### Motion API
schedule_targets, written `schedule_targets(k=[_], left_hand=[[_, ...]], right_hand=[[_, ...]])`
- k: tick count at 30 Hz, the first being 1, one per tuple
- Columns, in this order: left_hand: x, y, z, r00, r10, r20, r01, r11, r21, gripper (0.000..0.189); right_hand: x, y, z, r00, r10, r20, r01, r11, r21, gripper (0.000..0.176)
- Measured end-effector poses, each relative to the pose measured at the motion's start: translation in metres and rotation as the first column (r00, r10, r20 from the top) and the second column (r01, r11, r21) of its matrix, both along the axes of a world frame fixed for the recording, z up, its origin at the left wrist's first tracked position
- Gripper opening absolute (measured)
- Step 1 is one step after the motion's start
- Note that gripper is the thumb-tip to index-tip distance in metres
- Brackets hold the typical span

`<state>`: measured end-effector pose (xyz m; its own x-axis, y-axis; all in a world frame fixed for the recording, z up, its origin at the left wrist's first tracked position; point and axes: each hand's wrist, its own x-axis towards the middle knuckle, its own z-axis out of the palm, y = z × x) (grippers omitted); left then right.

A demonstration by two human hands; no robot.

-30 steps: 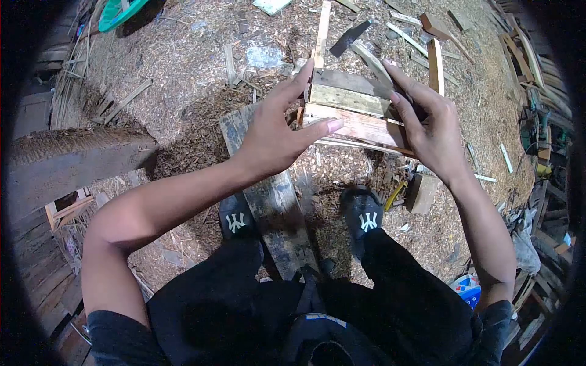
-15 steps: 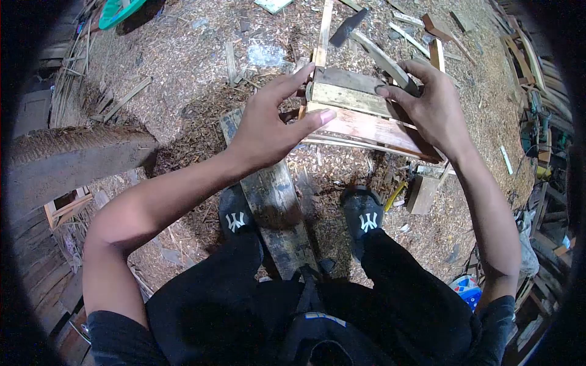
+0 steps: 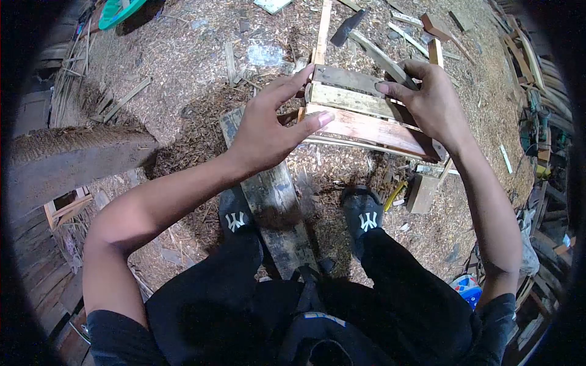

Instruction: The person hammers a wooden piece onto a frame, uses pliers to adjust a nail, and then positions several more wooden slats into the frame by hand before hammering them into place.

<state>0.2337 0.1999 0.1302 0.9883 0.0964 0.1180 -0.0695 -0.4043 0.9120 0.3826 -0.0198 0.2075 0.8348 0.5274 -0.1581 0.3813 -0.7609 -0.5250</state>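
A small slatted wooden crate (image 3: 372,125) is held at an angle in front of me, its slats running left to right. My left hand (image 3: 271,122) grips the crate's left end, thumb on the lowest pale slat and fingers at the upper corner. At its right end, my right hand (image 3: 430,100) is closed round the handle of a hammer (image 3: 381,58), the thumb touching the top grey slat. The hammer's dark head points up and left, beyond the crate.
A weathered plank (image 3: 278,201) lies between my feet. Wood offcuts (image 3: 423,194) and a yellow object (image 3: 395,195) are near my right shoe. A thick beam (image 3: 79,158) stands at the left, a green basin (image 3: 119,13) at the top left. Wood chips cover the ground.
The crate has tilted slightly, so the gaps between its slats show more. Both hands keep nearly the same places, and the hammer has barely moved.
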Motion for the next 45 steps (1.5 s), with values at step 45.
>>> schedule_targets(k=[45], left_hand=[[0.0028,0.0055,-0.0024,0.986,-0.112,0.124,0.092,0.984,0.154,0.070]], right_hand=[[0.0059,0.0048,0.0008,0.997,0.058,0.044,-0.055,0.996,-0.071,0.040]])
